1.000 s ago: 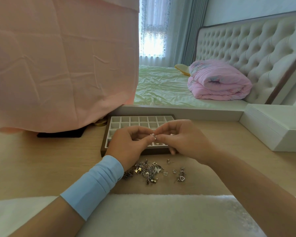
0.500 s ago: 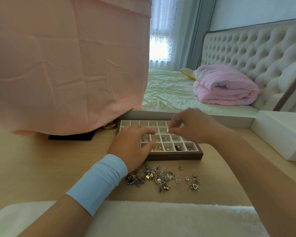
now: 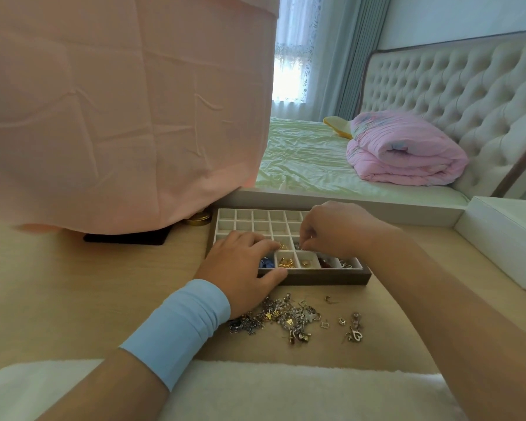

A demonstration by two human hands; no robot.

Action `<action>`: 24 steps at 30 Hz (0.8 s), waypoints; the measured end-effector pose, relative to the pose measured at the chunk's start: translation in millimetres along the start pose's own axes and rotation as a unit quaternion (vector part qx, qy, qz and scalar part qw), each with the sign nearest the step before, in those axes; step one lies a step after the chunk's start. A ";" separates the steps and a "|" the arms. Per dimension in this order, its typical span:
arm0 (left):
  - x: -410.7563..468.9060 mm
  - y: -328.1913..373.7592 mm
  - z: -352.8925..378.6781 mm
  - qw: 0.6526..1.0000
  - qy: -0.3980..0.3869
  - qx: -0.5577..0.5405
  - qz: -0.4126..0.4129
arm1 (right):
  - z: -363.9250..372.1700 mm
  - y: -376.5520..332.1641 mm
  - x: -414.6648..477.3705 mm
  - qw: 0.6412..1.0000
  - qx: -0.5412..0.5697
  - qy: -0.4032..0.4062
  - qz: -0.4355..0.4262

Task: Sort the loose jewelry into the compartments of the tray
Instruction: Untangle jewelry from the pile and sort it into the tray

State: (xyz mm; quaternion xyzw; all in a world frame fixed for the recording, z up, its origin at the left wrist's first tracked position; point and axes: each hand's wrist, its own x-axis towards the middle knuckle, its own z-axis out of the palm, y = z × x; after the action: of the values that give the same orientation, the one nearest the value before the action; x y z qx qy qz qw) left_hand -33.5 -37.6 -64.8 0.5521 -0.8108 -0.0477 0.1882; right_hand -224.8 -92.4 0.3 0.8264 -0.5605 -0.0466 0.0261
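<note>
My right hand (image 3: 331, 230) is over the tray (image 3: 331, 277), fingertips pinched together and pointing down into a second-row compartment, about 9 o'clock from my knuckles. Something small seems held in the pinch, but it's too tiny to tell for sure. The compartment right under the fingertips holds a dark bit, and the gold piece (image 3: 283, 246) sits one compartment over at 9 o'clock.

My left hand (image 3: 243, 265) lies flat on the tray's near-left corner, fingers loosely spread, thumb along the front rim, gripping nothing, just steadying.

The near row is mostly filled: blue item (image 3: 267, 263), gold charms (image 3: 287, 263), a small gold bit (image 3: 305, 263), a red one (image 3: 325, 264), silver rings (image 3: 346, 264). The far rows look empty.

The loose jewelry pile (image 3: 283, 319) is on the worktop (image 3: 88, 284) at 6 o'clock from the tray, just beside its front edge, its long axis running left-right. A few stray pieces, including a heart pendant (image 3: 357, 335), lie at the right end.

The left hand is nearer the pile, with its wrist touching the pile's left end; the right hand has to come back toward 6 o'clock over the front rim. My right forearm angles in from 4 o'clock, the left one from 7 o'clock with a blue wristband (image 3: 176, 329).
</note>
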 end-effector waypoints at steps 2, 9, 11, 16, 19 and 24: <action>0.2 0.0 0.1 1.000 0.002 0.000 0.001 | -0.6 -3.1 4.1 1.000 -0.018 -0.006 0.007; 0.8 0.0 -0.1 1.000 0.003 0.002 0.004 | -7.3 -3.5 7.2 0.999 -0.002 -0.030 0.015; 0.9 0.6 -0.1 1.000 0.003 0.002 0.004 | -5.5 -3.4 4.2 0.999 -0.001 -0.029 0.014; -1.0 3.5 -1.9 1.000 0.015 0.002 0.014 | -2.6 2.6 -6.6 0.998 0.063 -0.027 0.012; -1.9 9.7 -4.9 0.999 0.028 0.001 0.030 | -11.6 8.7 -24.4 0.994 0.108 -0.003 0.004; -7.1 32.5 -8.2 0.995 0.055 -0.030 0.076 | -18.5 18.5 -68.1 0.989 0.148 -0.007 -0.014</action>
State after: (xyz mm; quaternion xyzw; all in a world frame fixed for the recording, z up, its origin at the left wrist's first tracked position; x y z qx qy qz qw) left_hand -56.8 -17.5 -49.7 0.4845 -0.8373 -0.0273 0.2520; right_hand -264.9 -36.2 23.7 0.8284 -0.5501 0.0302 -0.1010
